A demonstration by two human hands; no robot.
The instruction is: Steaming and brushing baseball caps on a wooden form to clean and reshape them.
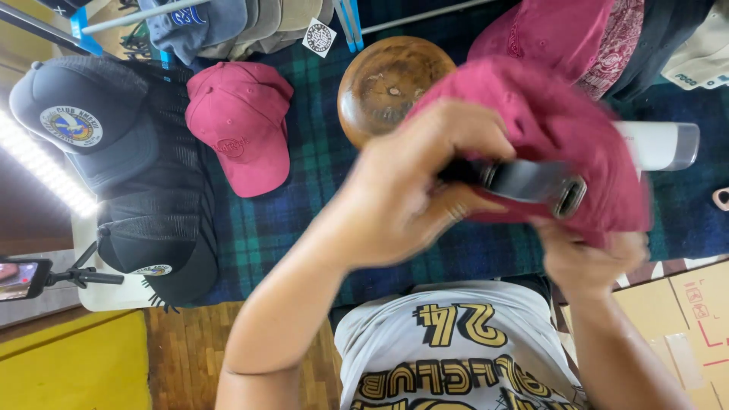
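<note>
Both of my hands hold a maroon cap up over a dark plaid cloth. My left hand pinches the cap's dark back strap, which ends in a metal buckle. My right hand grips the cap from below, at its right side. The picture is blurred around the hands.
A round wooden form stands behind the held cap. A second maroon cap and black caps lie at the left, more caps along the back. A white cylinder, a phone on a stand and a cardboard box sit nearby.
</note>
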